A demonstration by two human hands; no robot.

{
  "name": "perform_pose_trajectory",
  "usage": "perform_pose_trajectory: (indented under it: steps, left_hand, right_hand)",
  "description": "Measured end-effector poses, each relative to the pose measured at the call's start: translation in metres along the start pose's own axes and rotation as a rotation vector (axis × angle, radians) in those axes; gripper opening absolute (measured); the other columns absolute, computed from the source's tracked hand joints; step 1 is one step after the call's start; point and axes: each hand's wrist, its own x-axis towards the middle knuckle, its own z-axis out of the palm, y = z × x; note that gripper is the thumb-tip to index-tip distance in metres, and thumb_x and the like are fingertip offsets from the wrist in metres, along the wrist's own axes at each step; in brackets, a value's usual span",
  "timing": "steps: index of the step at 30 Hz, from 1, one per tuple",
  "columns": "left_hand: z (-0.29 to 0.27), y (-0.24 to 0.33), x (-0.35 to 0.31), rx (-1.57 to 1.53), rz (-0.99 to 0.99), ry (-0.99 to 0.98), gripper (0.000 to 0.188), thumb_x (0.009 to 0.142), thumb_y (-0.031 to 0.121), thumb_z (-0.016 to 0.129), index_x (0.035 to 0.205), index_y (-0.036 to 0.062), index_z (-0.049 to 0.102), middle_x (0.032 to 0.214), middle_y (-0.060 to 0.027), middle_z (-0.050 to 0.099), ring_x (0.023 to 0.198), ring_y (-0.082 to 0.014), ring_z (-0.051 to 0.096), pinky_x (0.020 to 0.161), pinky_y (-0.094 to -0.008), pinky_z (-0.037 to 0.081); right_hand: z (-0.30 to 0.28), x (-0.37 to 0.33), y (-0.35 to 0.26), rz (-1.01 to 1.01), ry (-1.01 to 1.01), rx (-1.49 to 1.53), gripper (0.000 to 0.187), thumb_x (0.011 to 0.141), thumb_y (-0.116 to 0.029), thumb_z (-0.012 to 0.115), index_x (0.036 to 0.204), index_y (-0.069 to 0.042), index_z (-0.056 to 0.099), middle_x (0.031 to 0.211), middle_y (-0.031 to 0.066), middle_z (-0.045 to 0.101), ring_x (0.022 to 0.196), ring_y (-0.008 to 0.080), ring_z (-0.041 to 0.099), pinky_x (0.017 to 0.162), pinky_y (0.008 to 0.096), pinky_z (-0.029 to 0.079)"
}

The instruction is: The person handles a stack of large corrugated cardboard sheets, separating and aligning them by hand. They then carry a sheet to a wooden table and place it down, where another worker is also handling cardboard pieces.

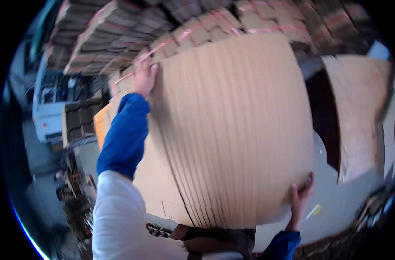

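Strapped cardboard bundles [119, 30] behind, left hand [144, 76] and right hand [300, 197], grip clenched on flat cardboard stack [232, 130] edges

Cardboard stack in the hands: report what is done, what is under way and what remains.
Done: a thick stack of flat cardboard sheets is off the ground, carried on edge. In hand: the left hand grips its far top corner, the right hand holds the near lower edge. Left: it has not been set down; strapped cardboard bundles are piled behind, and another loose sheet stands at right.
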Motion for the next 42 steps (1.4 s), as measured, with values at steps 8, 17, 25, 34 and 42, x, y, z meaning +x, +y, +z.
perform_pose_trajectory:
  steps: [8, 17, 25, 34, 42]
  left_hand:
    - [-0.088, 0.334, -0.153, -0.406, 0.824, -0.549, 0.047, 0.084, 0.016, 0.070, 0.130, 0.0115, 0.059, 0.142, -0.0073, 0.050, 0.138, -0.0266, 0.042, 0.113, -0.0560, 0.028]
    - [-0.080, 0.391, -0.183, -0.323, 0.867, -0.621, 0.047, 0.080, 0.022, 0.074, 0.125, 0.0126, 0.060, 0.136, -0.0045, 0.053, 0.132, -0.0245, 0.044, 0.113, -0.0550, 0.027]
    - [-0.079, 0.431, -0.177, -0.476, 0.993, -0.666, 0.027, 0.079, 0.015, 0.075, 0.103, 0.0116, 0.064, 0.109, -0.0028, 0.057, 0.110, -0.0238, 0.053, 0.105, -0.0484, 0.036]
    - [-0.082, 0.449, -0.186, -0.466, 1.247, -0.724, 0.018, 0.084, 0.024, 0.069, 0.095, 0.0127, 0.061, 0.103, -0.0031, 0.057, 0.106, -0.0222, 0.053, 0.103, -0.0422, 0.037]
    - [-0.079, 0.449, -0.193, -0.506, 1.219, -0.779, 0.016, 0.085, 0.024, 0.068, 0.089, 0.0125, 0.058, 0.095, -0.0036, 0.053, 0.101, -0.0219, 0.053, 0.103, -0.0407, 0.036]
  right_hand:
    - [-0.015, 0.003, -0.022, -0.009, 0.019, -0.536, 0.081, 0.081, -0.035, 0.073, 0.148, -0.008, 0.037, 0.139, 0.0179, 0.049, 0.130, 0.0366, 0.044, 0.112, 0.0549, 0.025]
    - [-0.063, -0.030, -0.009, -0.074, 0.154, -0.465, 0.030, 0.088, -0.019, 0.067, 0.115, -0.007, 0.061, 0.116, 0.0140, 0.062, 0.109, 0.0355, 0.056, 0.096, 0.0505, 0.040]
    - [-0.047, -0.085, -0.015, 0.005, -0.070, -0.276, 0.008, 0.087, -0.016, 0.068, 0.091, -0.009, 0.064, 0.083, 0.0106, 0.067, 0.075, 0.0337, 0.065, 0.065, 0.0425, 0.052]
    - [-0.035, -0.090, -0.007, -0.069, -0.023, -0.373, 0.011, 0.084, -0.014, 0.071, 0.092, -0.010, 0.065, 0.085, 0.0098, 0.064, 0.077, 0.0327, 0.065, 0.067, 0.0426, 0.052]
    - [-0.039, -0.104, -0.009, 0.041, -0.093, -0.397, 0.012, 0.084, -0.016, 0.071, 0.090, -0.008, 0.063, 0.085, 0.0111, 0.064, 0.078, 0.0336, 0.064, 0.068, 0.0440, 0.051]
